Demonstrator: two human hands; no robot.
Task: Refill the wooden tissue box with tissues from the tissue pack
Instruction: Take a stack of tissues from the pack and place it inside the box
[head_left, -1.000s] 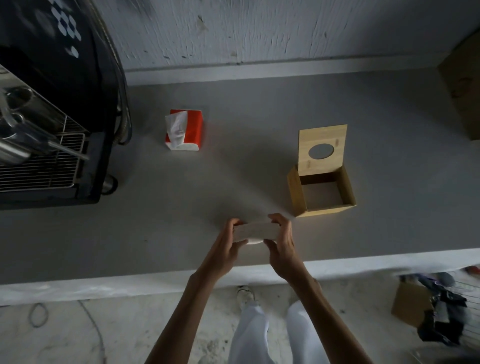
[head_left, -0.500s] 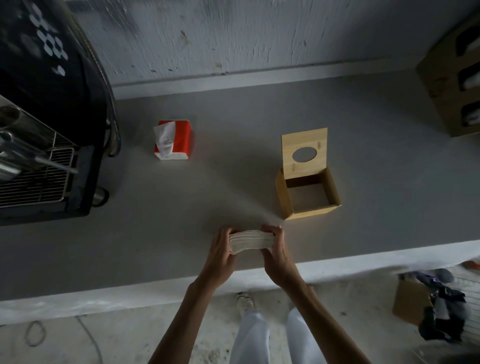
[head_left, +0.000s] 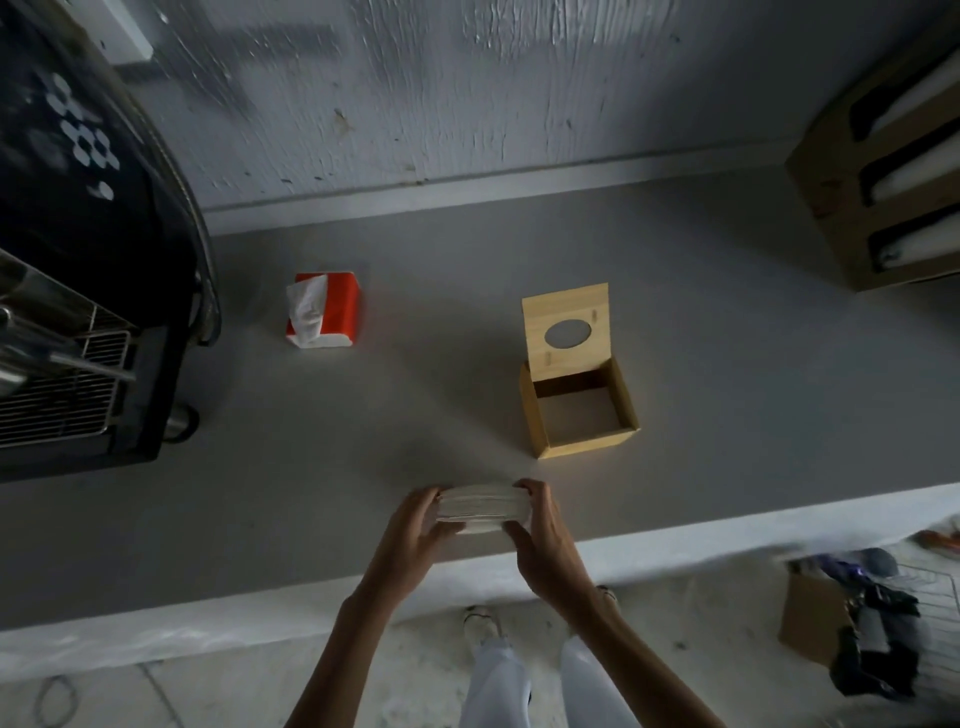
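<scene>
A stack of white tissues (head_left: 483, 509) is squeezed between my left hand (head_left: 418, 530) and my right hand (head_left: 540, 525), just above the counter's front edge. The wooden tissue box (head_left: 535, 410) stands to the right and farther back, its hinged lid (head_left: 566, 317) with an oval hole tipped up, the inside showing nothing. The red tissue pack (head_left: 340, 312) lies at the back left with a white tissue poking out of its top.
A black machine with a wire grille (head_left: 67, 395) and metal handle fills the left side of the grey counter (head_left: 311, 452). A wooden organiser (head_left: 831, 197) sits at the far right. A basket of dark things (head_left: 878, 629) lies on the floor.
Both hands have kept the tissue stack between them and pressed its ends closer. The view has tilted up, so the box and pack appear lower in the frame.
</scene>
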